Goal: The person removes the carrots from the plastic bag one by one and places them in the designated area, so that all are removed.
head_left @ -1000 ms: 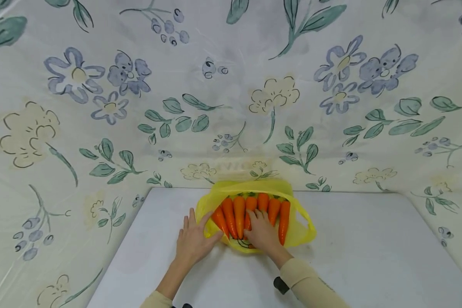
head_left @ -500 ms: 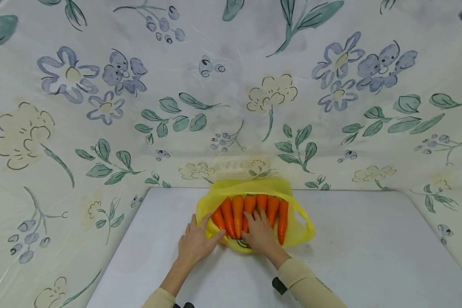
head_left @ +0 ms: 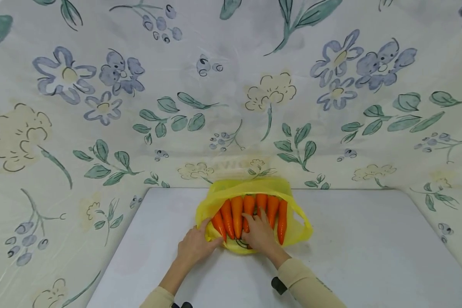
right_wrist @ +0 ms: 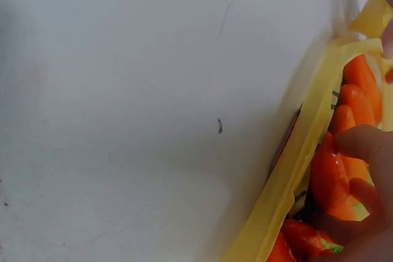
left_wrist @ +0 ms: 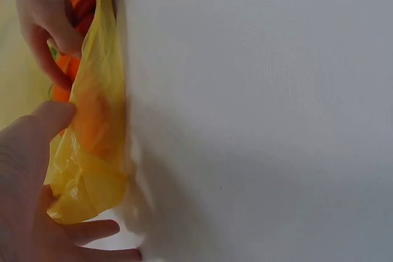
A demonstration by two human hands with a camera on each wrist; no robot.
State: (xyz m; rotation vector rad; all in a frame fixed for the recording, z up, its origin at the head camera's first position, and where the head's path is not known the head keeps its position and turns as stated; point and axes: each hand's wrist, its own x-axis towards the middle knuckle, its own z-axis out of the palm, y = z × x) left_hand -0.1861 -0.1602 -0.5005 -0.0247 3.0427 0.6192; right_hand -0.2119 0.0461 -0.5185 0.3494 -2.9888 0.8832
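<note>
A yellow plastic bag [head_left: 294, 235] lies on the table with its mouth toward me, several orange carrots [head_left: 236, 214] side by side in it. My left hand [head_left: 194, 246] holds the left edge of the bag's mouth; in the left wrist view its thumb [left_wrist: 58, 115] is on the rim and two fingers stretch beneath the bag. My right hand [head_left: 261, 234] reaches into the mouth and grips a middle carrot [right_wrist: 328, 176] between thumb and fingers. That carrot's lower end is partly hidden by the hand.
The white table [head_left: 369, 239] extends to both sides of the bag. Behind it and along the sides hangs a floral-patterned sheet [head_left: 231, 107]. A loop handle [head_left: 305, 226] of the bag spreads out to the right.
My left fingers, raised and spread before, have come down at the bag's left edge. Right fingers have shifted slightly around the middle carrot. The view has drifted a little.
</note>
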